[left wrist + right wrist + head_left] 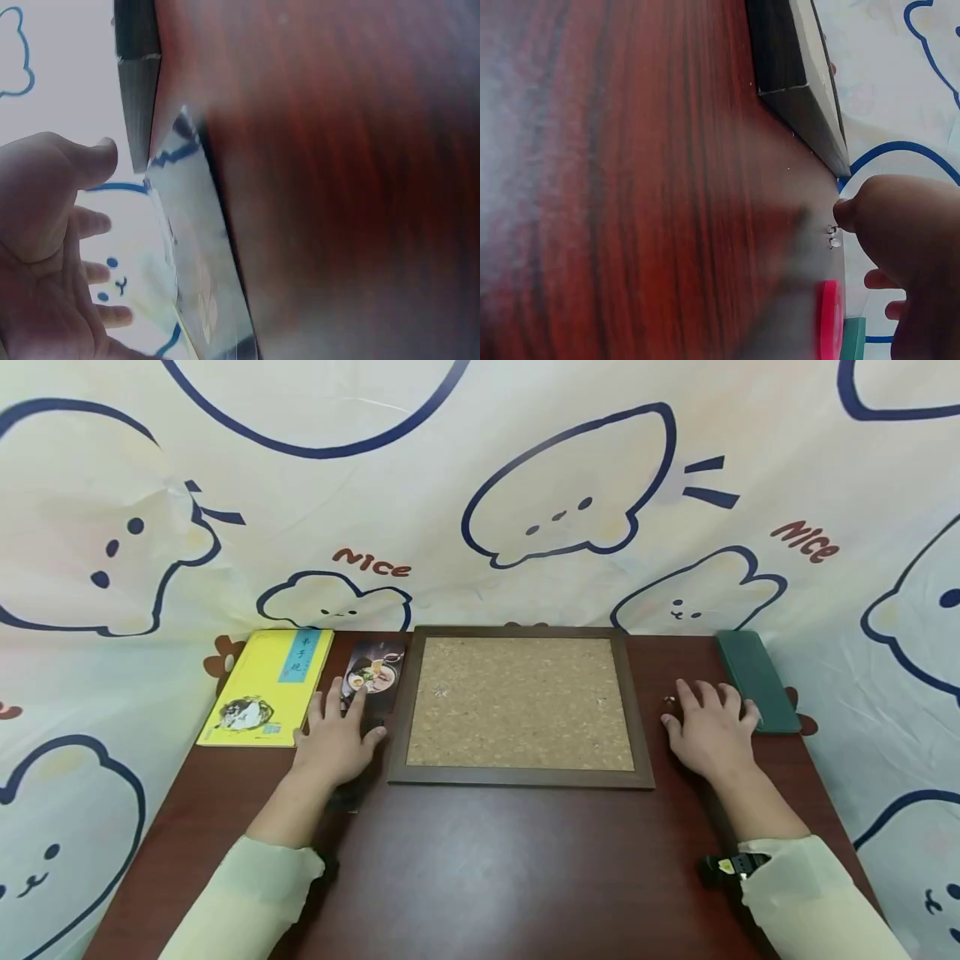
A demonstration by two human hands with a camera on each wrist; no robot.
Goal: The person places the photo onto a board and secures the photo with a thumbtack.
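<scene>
My left hand (pixel 335 746) is palm down with fingers spread, over the near part of a dark card with a picture of a food bowl (pixel 371 677). In the left wrist view its fingers stand apart above a glossy, flat item (pixel 199 247). My right hand (pixel 712 735) has its fingers loosely spread beside a green case (pixel 761 685). Small clear pins (pixel 833 236) lie close by its thumb. A pink round object (pixel 829 319) sits below that hand, hidden in the head view. Neither hand holds anything.
Between the hands lies a brown-framed cork board (pixel 521 702) with several small clear pins in its surface. A yellow book (pixel 262 689) rests at the far left of the dark wooden table (pixel 495 868). A cartoon-printed cloth (pixel 435 510) rises behind the table.
</scene>
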